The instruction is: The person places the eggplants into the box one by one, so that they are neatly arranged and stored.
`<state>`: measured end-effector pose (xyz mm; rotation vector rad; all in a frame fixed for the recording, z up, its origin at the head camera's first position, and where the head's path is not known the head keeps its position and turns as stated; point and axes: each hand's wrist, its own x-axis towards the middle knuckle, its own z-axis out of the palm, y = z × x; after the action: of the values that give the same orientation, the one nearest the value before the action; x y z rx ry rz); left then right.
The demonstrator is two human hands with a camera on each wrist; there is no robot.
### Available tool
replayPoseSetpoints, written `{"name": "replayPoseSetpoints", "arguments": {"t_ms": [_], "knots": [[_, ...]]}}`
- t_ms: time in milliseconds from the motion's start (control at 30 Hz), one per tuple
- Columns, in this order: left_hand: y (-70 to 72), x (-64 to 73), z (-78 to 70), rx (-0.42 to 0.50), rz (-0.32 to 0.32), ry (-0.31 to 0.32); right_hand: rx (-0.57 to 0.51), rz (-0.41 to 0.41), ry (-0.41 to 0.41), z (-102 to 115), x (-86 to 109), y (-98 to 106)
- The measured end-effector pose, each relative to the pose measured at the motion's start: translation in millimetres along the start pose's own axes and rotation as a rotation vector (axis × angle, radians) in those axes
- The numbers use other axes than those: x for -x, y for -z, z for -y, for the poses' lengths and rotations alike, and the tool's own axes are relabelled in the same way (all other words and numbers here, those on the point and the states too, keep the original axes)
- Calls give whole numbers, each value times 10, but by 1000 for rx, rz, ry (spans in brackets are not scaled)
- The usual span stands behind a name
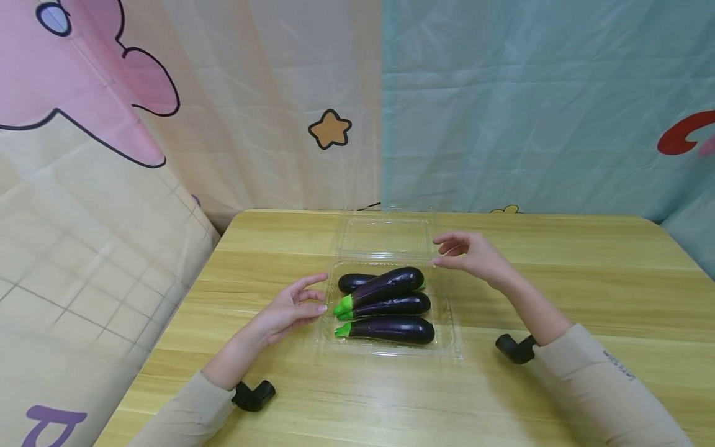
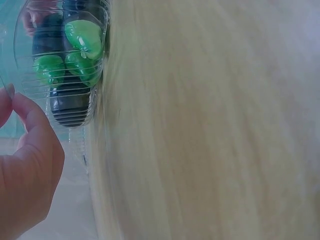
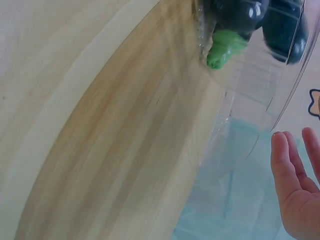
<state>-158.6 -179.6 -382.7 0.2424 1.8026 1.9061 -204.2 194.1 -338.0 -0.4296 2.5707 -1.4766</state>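
Several dark purple eggplants [image 1: 392, 329] with green stem ends lie in a clear plastic clamshell container [image 1: 385, 352]. One rests across the others. The container's lid [image 1: 385, 236] is folded back flat behind the base. At the left side, my left hand [image 1: 286, 310] has thumb and forefinger spread, their tips right at the rim. The left wrist view shows those fingertips beside a thin clear edge. My right hand [image 1: 469, 253] hovers at the right, near the hinge between base and lid, fingers loosely bent with nothing in them.
The container stands on a light wooden table [image 1: 586, 279]. Black camera mounts [image 1: 254, 395] sit at both wrists. A printed curtain [image 1: 475, 93] with a star and cartoon figures hangs behind the table and down the left side.
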Motion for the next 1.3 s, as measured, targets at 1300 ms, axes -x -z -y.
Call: {"name": "replayPoseSetpoints", "arguments": {"t_ms": [1300], "knots": [[-7, -22, -14, 10, -22, 24, -757, 194, -354, -321, -154, 43]]}}
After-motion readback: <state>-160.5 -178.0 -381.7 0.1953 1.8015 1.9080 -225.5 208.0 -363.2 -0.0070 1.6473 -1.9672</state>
